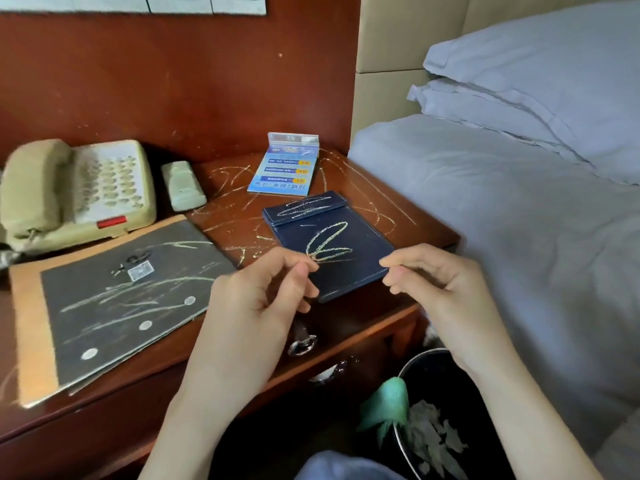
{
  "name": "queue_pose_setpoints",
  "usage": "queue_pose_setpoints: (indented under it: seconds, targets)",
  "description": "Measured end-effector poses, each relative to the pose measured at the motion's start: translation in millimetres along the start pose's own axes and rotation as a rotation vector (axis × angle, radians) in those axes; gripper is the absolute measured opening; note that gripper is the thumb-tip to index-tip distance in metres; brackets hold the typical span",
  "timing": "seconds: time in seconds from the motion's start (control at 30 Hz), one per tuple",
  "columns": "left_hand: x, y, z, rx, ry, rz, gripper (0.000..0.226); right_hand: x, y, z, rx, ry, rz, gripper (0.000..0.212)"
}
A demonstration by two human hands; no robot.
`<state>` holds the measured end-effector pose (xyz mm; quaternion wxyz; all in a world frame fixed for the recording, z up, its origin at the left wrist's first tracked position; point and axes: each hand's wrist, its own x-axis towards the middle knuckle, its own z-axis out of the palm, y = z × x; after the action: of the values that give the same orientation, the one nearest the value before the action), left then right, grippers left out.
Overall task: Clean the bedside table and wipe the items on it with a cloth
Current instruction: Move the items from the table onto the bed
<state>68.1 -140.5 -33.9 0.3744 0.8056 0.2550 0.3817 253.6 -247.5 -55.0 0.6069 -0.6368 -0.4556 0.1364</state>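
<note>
One bin [408, 370], perhaps crumpled paper [433, 441] inside

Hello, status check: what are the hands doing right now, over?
Left hand and right hand on the blue pad's near corners. No cloth in either hand. Scribbles on table, pad, folder.
</note>
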Motion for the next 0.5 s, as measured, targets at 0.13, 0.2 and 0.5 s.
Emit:
queue_pose_setpoints:
  seconds: [0.13,0.2,0.5]
  targets:
    - [-0.1,1.1,-19.1,0.168,0.119,0.016,0.016,12.0,-11.7,16.6,0.029,-0.035,-0.064,0.018]
    - [0.0,0.8,-27.8,0.227,0.165,0.009,0.016,18.2,-18.6,25.5,0.043,-0.066,-0.094,0.019]
    - [-12.7,-2.7,-76.0,0.386,0.283,0.019,0.015,43.0,-45.6,77.2,-0.078,-0.238,-0.181,0.018]
